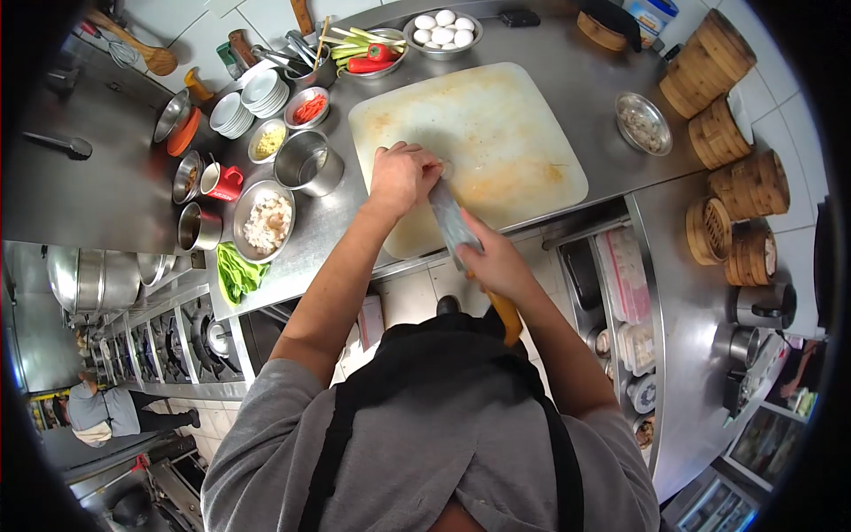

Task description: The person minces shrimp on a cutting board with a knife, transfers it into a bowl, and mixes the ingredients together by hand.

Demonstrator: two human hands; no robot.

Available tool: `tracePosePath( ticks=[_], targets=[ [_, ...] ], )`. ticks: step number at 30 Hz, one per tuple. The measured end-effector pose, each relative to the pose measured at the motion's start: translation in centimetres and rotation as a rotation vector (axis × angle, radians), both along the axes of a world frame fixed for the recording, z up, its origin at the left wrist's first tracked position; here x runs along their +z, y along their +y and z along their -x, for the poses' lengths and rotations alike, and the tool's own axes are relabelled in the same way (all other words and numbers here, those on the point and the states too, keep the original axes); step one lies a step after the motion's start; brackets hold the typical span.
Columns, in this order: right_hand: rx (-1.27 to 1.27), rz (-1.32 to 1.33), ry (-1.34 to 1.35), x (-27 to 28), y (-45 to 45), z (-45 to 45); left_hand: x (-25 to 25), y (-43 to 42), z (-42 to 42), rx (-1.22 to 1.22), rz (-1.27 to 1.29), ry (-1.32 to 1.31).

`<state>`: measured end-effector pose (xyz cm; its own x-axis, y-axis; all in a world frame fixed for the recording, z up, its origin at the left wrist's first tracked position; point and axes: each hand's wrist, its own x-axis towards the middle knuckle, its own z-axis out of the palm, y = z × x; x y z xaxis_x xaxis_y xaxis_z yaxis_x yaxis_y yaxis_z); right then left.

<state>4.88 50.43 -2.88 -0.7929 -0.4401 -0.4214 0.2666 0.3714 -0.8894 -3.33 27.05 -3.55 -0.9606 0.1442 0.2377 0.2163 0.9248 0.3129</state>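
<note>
A large white cutting board (523, 133), stained yellow-brown in places, lies on the steel counter. My right hand (496, 262) is wrapped round a knife with a yellow handle (507, 317), its broad blade (452, 223) slanting up and left over the board's near edge. At the blade's tip, the fingers of my left hand (406, 180) are closed against a small pale piece of food (447, 168), too small to name for sure. A steel pot (308, 163) and a bowl of pale, peeled-looking pieces (268, 222) stand left of my left hand.
Eggs (443, 30) fill a bowl behind the board, beside a bowl of peppers (377, 59). Lettuce leaves (237, 273) lie at the counter's left edge. A small metal bowl (644, 124) and several bamboo steamers (709, 62) stand right. Another person (111, 412) is at far left.
</note>
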Motion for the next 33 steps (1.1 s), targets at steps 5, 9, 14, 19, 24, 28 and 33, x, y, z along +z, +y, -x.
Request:
tracePosePath(
  ticks=[5, 9, 14, 19, 24, 28, 33],
  targets=[
    [0.132, -0.069, 0.071, 0.6, -0.2, -0.8, 0.4, -2.2, 0.5, 0.063, 0.108, -0.052],
    [0.261, -0.024, 0.337, -0.1, 3.7, -3.8, 0.9, -3.6, -0.1, 0.168, 0.110, -0.074],
    [0.095, -0.119, -0.020, 4.2, 7.8, -5.1, 0.6, -2.5, -1.1, 0.216, 0.139, -0.092],
    [-0.087, -0.301, 0.240, 2.8, 9.4, -4.1, 0.1, 0.1, -1.4, 0.049, 0.030, -0.030],
    [-0.082, -0.413, 0.381, 3.8, 8.0, -1.7, -1.0, 0.2, -1.0, -0.121, -0.059, 0.060],
    [0.108, -0.563, 0.505, 3.1, 7.4, 0.0, -0.1, -0.2, -1.4, -0.074, -0.132, -0.087],
    [0.094, -0.725, 0.580, 3.6, 7.0, 2.1, 0.2, -0.3, -0.9, -0.063, -0.109, -0.117]
  ],
)
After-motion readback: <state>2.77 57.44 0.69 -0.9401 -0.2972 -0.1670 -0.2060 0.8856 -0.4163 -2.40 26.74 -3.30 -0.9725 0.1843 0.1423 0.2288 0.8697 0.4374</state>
